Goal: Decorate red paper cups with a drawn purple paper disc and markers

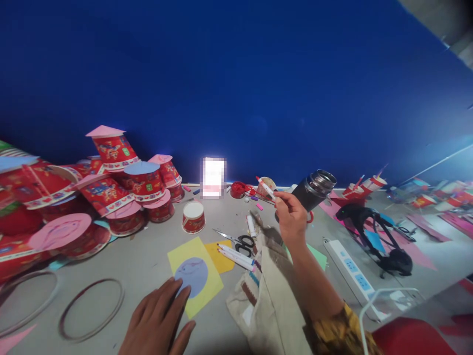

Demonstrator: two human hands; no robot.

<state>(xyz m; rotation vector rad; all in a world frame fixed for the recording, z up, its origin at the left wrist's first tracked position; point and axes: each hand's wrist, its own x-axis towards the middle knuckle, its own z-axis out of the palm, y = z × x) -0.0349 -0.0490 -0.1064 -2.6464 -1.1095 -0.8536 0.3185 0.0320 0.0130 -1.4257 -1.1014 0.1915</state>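
My right hand (290,212) is raised over the table and pinches a white marker (265,186) whose red end points up and to the left. Flat on the table, my left hand (160,315) has its fingers stretched out, touching the lower left of a blue-purple paper circle (194,278). A faint line drawing shows on that circle, which lies on a yellow paper sheet (195,246). Several more white markers (236,256) rest beside the sheet on orange paper (221,268), next to black-handled scissors (244,242).
Red paper cups (121,197) with paper tops are piled at the left, near two hoops (90,310). A lone cup (193,217) stands mid-table. A cloth bag (275,296) lies under my right forearm. An open black flask (314,190) and a power strip (354,276) are at right.
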